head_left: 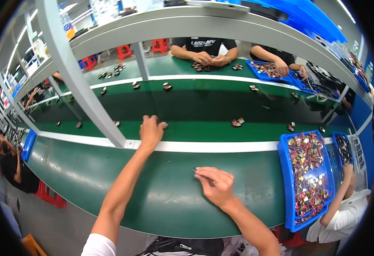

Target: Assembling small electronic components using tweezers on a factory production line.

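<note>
Tool in right hand slants forward and left.

Bare left arm long, elbow only slightly bent, running up and to the right from the lower edge. Bare left hand farther forward than the right, back uppermost; fingers bent at the knuckles, thumb standing off to the right. Palm hidden, grip unclear. Bare right forearm slants up and left. Bare right hand nearer the body, curled inward, thumb and forefinger pinched together, tips pointing left.
</note>
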`<action>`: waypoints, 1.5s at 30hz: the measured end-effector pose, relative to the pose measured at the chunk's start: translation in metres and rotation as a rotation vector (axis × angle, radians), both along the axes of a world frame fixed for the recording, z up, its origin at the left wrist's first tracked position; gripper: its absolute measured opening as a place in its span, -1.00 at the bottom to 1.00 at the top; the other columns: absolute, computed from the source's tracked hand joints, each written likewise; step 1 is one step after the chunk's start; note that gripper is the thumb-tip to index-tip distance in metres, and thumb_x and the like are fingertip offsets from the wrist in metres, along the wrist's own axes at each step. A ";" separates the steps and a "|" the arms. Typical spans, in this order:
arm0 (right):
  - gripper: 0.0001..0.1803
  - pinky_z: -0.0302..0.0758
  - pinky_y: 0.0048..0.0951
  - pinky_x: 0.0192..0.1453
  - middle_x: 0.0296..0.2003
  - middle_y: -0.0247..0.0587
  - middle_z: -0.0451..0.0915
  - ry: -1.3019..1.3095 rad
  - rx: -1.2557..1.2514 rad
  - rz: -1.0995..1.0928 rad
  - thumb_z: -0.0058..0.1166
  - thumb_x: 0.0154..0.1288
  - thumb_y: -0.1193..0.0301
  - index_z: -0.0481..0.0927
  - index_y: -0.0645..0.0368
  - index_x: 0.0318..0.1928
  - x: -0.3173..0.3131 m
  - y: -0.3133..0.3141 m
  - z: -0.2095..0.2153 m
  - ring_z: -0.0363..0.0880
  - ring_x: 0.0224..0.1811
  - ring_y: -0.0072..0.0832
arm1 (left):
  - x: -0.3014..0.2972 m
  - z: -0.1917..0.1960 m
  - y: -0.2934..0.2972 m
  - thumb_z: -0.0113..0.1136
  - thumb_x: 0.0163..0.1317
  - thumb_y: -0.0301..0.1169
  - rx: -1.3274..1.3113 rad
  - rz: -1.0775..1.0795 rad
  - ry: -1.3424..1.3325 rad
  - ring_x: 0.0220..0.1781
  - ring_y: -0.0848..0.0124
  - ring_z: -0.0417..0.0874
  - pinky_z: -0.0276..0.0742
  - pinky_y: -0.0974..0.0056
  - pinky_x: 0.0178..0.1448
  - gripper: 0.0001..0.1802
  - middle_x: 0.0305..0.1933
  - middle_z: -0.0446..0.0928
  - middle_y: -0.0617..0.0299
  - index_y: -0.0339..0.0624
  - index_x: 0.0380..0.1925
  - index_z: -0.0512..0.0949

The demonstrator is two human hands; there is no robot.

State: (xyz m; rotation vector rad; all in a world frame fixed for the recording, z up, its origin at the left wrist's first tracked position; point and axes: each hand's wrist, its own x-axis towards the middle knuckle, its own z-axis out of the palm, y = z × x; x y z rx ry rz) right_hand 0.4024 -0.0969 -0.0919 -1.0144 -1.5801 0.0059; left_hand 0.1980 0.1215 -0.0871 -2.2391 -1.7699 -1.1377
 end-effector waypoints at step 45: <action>-0.88 0.12 -0.65 -0.59 -0.63 -0.50 0.52 0.468 -0.465 0.145 0.41 0.17 0.62 0.73 0.28 -0.28 0.017 -0.007 -0.016 0.23 -0.67 -0.85 | 0.044 -0.004 -0.154 0.25 0.40 -0.48 -0.798 -0.485 -0.926 -0.57 0.49 0.66 0.50 0.41 -0.58 -0.78 -0.44 0.67 0.13 -0.48 -0.10 0.63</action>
